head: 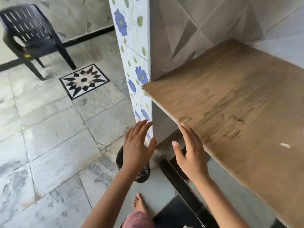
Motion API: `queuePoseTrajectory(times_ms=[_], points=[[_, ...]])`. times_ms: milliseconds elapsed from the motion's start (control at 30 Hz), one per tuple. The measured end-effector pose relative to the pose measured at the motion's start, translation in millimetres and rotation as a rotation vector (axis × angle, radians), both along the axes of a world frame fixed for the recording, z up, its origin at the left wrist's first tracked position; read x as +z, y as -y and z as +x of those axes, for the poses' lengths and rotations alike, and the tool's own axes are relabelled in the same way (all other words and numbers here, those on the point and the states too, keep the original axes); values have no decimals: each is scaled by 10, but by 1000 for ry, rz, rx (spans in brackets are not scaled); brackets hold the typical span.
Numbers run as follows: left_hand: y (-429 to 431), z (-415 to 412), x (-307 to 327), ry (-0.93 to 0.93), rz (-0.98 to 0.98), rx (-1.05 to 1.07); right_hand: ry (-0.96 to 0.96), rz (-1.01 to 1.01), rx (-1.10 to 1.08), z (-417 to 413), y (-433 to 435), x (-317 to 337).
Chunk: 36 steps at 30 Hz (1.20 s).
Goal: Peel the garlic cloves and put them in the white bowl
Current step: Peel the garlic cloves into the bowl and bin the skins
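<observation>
Since no garlic or white bowl shows anywhere, peeling hasn't begun, I'd say; next move: find them. Left hand (137,146) & right hand (189,152) hover off the tabletop (238,102) edge, each grip spread flat, empty. Black bag (139,176) below; chair (31,35) far left; nothing blocking.

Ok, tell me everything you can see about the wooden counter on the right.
The wooden counter is a flat brown slab with dark streaky grain and a thin pale edge. It juts out from the grey tiled wall beside the flowered pillar. One small pale scrap lies on it. The right hand, open, is at its front edge.
</observation>
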<state>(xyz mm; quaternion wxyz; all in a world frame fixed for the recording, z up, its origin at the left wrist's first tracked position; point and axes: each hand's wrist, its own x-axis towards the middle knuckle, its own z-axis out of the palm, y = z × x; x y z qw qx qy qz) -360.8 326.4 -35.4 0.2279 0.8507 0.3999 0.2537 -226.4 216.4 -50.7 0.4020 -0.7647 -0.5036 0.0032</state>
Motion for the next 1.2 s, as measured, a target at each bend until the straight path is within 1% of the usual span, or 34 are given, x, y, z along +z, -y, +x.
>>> queuePoseTrajectory(times_ms=[100, 200, 267, 333, 433, 500, 600, 700, 767, 800, 867, 967, 1033, 1067, 1100, 1200], points=[[524, 486, 207, 17, 39, -143, 43, 22, -160, 363, 731, 236], [988, 997, 292, 37, 44, -287, 89, 24, -330, 666, 1428, 272], [1308, 1364, 341, 11, 31, -384, 131, 9, -454, 856, 1919, 239], [1505, 1671, 326, -50, 5, -467, 160, -70, -557, 1001, 2268, 180], [1802, 2204, 269, -140, -2, -621, 166, -242, -711, 1215, 2788, 122], [1867, 2506, 205, -195, -5, -665, 160, -362, -763, 1316, 2985, 90], [1926, 2883, 134, -258, 40, -749, 143, -503, -793, 1371, 3160, 47], [1941, 3073, 139, -312, 92, -766, 128, -527, -798, 1369, 3175, -17], [1891, 3154, 163, -315, 68, -714, 93, -522, -793, 1375, 3170, -22], [1864, 3181, 209, -294, 32, -681, 78, -518, -797, 1370, 3167, -9], [1825, 3277, 324, -195, -18, -662, 75, -530, -802, 1371, 3185, -2], [1899, 3468, 607, -56, 3, -775, 22, -550, -777, 1364, 3198, 6], [2025, 3646, 744, -52, 33, -849, 11, -564, -785, 1344, 3185, 48], [2085, 3738, 769, -93, 42, -859, 2, -572, -786, 1331, 3176, 71], [2155, 3846, 764, -172, 64, -861, -11, -573, -788, 1319, 3176, 97], [2268, 4043, 699, -504, 132, -858, -32, -548, -800, 1315, 3171, 80]])
